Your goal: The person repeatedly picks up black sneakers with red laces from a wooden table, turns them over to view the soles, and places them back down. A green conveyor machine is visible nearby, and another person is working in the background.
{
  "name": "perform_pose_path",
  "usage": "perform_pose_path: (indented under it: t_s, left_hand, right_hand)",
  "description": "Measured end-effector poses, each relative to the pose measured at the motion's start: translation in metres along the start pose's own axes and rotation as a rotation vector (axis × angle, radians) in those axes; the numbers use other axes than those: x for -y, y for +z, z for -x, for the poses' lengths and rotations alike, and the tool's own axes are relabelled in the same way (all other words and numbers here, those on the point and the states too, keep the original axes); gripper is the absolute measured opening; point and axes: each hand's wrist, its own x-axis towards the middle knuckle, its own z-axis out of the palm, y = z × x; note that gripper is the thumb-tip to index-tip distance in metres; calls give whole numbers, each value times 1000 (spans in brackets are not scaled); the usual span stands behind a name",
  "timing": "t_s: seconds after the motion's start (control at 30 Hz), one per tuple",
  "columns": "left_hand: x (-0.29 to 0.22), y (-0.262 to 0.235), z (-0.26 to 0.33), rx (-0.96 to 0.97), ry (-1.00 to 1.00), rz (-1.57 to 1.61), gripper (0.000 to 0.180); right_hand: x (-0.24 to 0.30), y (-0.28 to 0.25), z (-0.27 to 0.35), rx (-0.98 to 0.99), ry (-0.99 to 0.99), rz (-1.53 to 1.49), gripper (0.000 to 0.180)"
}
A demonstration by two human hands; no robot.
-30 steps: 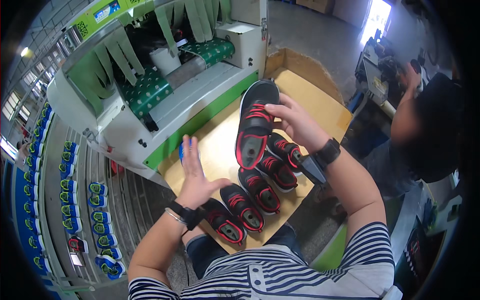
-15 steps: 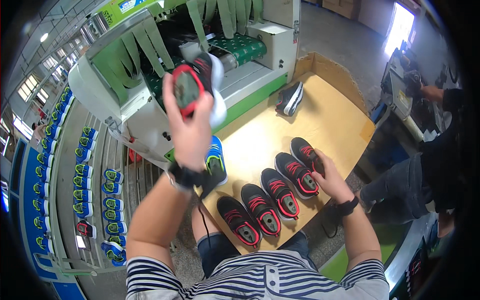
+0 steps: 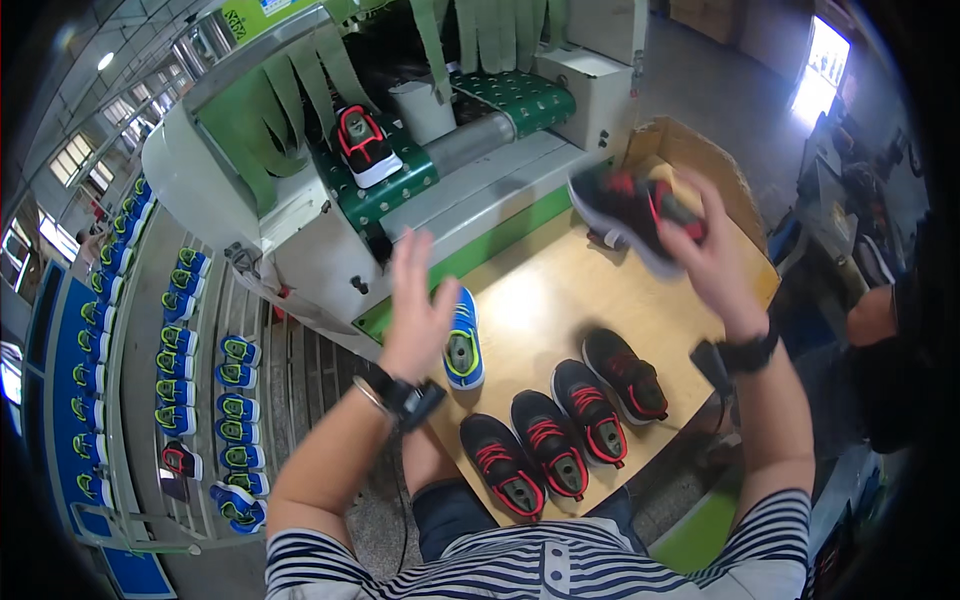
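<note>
Black sneaker with red accents (image 3: 625, 212), blurred, gripped in right hand (image 3: 712, 262), raised over the far side of the wooden table (image 3: 540, 300). Left hand (image 3: 418, 310) empty, fingers spread, above a blue-and-lime sneaker (image 3: 463, 342). Three black-red sneakers (image 3: 560, 430) in a row at the table's near edge. Another black-red shoe (image 3: 363, 143) on the green conveyor belt (image 3: 395, 190). Green sign at top, cardboard box wall (image 3: 700, 160) behind the held shoe.
</note>
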Motion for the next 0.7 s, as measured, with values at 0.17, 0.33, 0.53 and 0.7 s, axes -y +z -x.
perform_pose_path:
  t_s: [0.17,0.33,0.53,0.7]
  left_hand:
    - [-3,47,57,255,-134,-328,55]
    - [12,76,63,228,-39,-436,48]
    - [20,67,69,233,-72,-412,45]
    - [0,61,54,422,-172,-336,69]
  right_hand:
    - [45,92,-181,-170,-415,310,54]
    - [-62,149,-245,-49,-153,669,72]
    - [3,107,-157,240,-152,675,51]
    - [97,-26,-48,149,69,353,36]
